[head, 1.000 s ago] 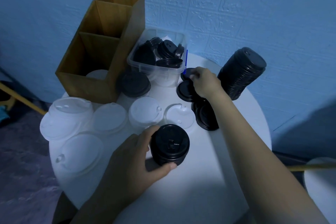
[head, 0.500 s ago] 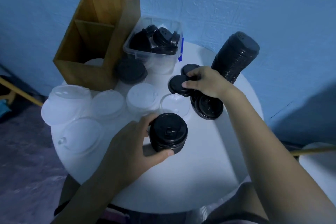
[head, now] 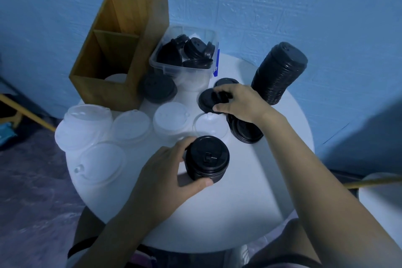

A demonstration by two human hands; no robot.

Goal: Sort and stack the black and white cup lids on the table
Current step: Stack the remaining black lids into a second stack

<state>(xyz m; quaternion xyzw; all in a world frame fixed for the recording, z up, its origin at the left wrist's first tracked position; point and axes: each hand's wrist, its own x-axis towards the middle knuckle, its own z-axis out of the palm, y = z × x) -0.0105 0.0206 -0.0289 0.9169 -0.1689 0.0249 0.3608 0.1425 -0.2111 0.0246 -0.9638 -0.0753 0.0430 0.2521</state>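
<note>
Fingers (head: 185, 143) of the left hand (head: 162, 172) are curling round a short black stack (head: 206, 159) standing on the bench (head: 250, 198). The right hand (head: 241, 102) is pinching a black lid (head: 206, 100) farther back, just beside the white lids (head: 169, 119).

Matt black plastic lids (head: 207, 157), clear plastic bin (head: 185, 68) — smooth wooden organiser (head: 121, 50)

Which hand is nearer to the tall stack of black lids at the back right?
Right. The right hand pinches a loose black lid just left of the tall stack; the left hand grips the short black stack nearer the person, farther away.
</note>
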